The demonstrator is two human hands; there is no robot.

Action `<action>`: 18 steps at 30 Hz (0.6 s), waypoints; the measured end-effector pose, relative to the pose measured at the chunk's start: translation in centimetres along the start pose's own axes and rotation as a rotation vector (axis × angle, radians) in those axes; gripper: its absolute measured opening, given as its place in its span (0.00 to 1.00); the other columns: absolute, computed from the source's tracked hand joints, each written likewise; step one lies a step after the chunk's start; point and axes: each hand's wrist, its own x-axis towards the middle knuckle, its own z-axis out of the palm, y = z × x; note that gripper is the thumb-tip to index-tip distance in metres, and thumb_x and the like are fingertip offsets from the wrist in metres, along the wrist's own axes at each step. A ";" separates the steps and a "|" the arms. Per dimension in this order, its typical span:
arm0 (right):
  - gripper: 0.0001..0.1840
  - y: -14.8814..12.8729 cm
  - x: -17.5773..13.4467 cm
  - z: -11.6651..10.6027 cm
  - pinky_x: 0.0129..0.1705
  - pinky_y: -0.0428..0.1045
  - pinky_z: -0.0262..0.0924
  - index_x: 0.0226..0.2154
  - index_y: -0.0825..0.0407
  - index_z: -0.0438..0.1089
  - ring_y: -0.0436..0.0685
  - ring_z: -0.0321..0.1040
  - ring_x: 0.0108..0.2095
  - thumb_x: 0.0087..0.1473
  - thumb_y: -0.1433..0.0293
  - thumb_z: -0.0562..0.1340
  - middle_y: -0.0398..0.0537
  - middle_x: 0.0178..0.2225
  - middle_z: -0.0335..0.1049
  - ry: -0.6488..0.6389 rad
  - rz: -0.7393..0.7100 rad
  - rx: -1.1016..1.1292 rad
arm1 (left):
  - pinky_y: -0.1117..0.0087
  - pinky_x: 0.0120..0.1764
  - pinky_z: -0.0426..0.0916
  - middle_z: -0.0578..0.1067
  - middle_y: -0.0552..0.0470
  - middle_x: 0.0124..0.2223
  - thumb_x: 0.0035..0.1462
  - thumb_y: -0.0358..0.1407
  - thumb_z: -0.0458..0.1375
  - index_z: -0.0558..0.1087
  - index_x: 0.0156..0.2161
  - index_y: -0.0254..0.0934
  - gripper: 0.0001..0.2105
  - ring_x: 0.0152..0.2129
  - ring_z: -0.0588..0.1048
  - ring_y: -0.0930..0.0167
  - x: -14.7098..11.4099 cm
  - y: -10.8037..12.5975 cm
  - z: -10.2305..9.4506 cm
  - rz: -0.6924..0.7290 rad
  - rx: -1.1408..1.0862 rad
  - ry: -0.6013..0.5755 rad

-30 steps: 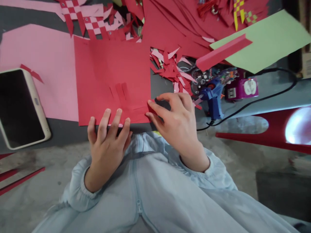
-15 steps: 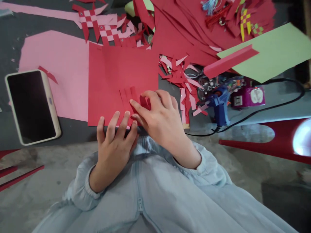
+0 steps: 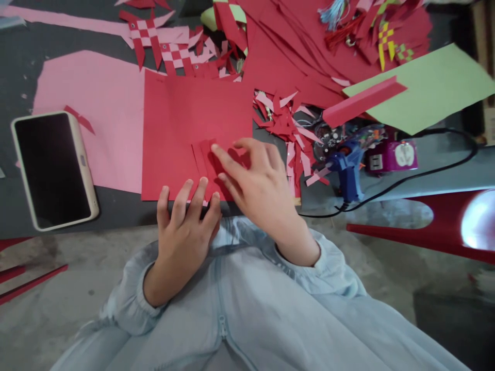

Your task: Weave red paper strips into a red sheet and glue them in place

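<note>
Head view. The left hand (image 3: pixel 181 234) lies palm down with its fingers spread apart, gripping nothing visible; its fingertips rest along the near edge of a red sheet (image 3: pixel 176 113). The sheet extends forward from both hands over the worktop (image 3: pixel 121 208). The right hand (image 3: pixel 266 188) has its index finger extended, the thumb apart from it and the other fingers bent; the index fingertip is at a group of narrow red strips (image 3: pixel 204 162). These strips lie on the sheet, ahead of the left hand and just to the left of the right hand; their limits are hard to tell against the matching red.

To the left of the left hand is a phone (image 3: pixel 54 170) with a dark screen, overlapping a pink sheet (image 3: pixel 96 98). Ahead of both hands and to the left are red-and-pink checked woven pieces (image 3: pixel 145 32). Just beyond the right hand lies a heap of red and pink scraps (image 3: pixel 280 116). To the right of that hand are a blue glue gun (image 3: pixel 350 175), a purple box (image 3: pixel 392 156) and, farther forward, a pale green sheet (image 3: pixel 429 95) under a folded red strip (image 3: pixel 363 101).
</note>
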 end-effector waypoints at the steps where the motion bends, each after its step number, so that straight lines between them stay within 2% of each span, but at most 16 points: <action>1: 0.25 0.5 -0.2 -0.4 0.54 0.64 0.60 0.64 0.43 0.64 0.66 0.62 0.52 0.68 0.64 0.52 0.58 0.56 0.65 0.032 0.028 0.024 | 0.47 0.65 0.56 0.75 0.45 0.61 0.63 0.39 0.60 0.73 0.54 0.40 0.15 0.57 0.72 0.56 0.0 0.0 0.0 0.001 0.004 -0.002; 4: 0.24 2.2 -1.4 -1.7 0.54 0.67 0.60 0.62 0.42 0.68 0.67 0.65 0.50 0.67 0.66 0.53 0.57 0.53 0.67 0.096 0.083 0.062 | 0.46 0.66 0.54 0.73 0.45 0.63 0.63 0.38 0.60 0.71 0.56 0.42 0.17 0.60 0.70 0.57 -0.2 0.0 0.0 -0.012 -0.013 -0.025; 7: 0.18 3.4 -3.1 -2.6 0.52 0.63 0.61 0.53 0.45 0.76 0.63 0.66 0.45 0.66 0.68 0.56 0.56 0.48 0.70 0.154 0.073 0.056 | 0.44 0.67 0.52 0.71 0.46 0.65 0.63 0.38 0.60 0.69 0.60 0.45 0.20 0.62 0.67 0.58 -0.5 0.0 0.2 -0.040 -0.070 -0.033; 10: 0.15 3.4 -4.8 -2.6 0.50 0.61 0.61 0.49 0.45 0.78 0.63 0.64 0.46 0.64 0.68 0.59 0.54 0.45 0.71 0.106 0.006 0.044 | 0.45 0.68 0.52 0.71 0.47 0.65 0.64 0.39 0.59 0.68 0.60 0.47 0.20 0.63 0.67 0.59 -0.6 0.0 0.5 -0.046 -0.088 -0.002; 13: 0.16 2.6 -5.9 -1.8 0.48 0.59 0.61 0.51 0.46 0.78 0.62 0.61 0.44 0.65 0.66 0.58 0.56 0.44 0.70 0.030 -0.059 0.051 | 0.44 0.65 0.56 0.73 0.44 0.63 0.64 0.39 0.59 0.70 0.57 0.44 0.17 0.62 0.68 0.57 -0.2 0.2 0.6 -0.021 -0.030 0.025; 14: 0.17 2.4 -6.1 -1.5 0.47 0.58 0.61 0.52 0.47 0.77 0.62 0.61 0.44 0.65 0.65 0.58 0.56 0.44 0.69 0.001 -0.060 0.051 | 0.44 0.64 0.58 0.74 0.43 0.62 0.63 0.39 0.59 0.71 0.55 0.42 0.16 0.61 0.69 0.56 -0.1 0.2 0.5 -0.018 -0.011 0.022; 18: 0.18 2.4 -6.2 -1.0 0.44 0.57 0.59 0.50 0.49 0.78 0.62 0.59 0.41 0.66 0.64 0.56 0.55 0.39 0.68 0.016 -0.024 0.049 | 0.41 0.59 0.63 0.75 0.41 0.61 0.64 0.39 0.58 0.73 0.52 0.41 0.13 0.57 0.73 0.53 0.6 0.6 0.1 -0.031 0.030 -0.020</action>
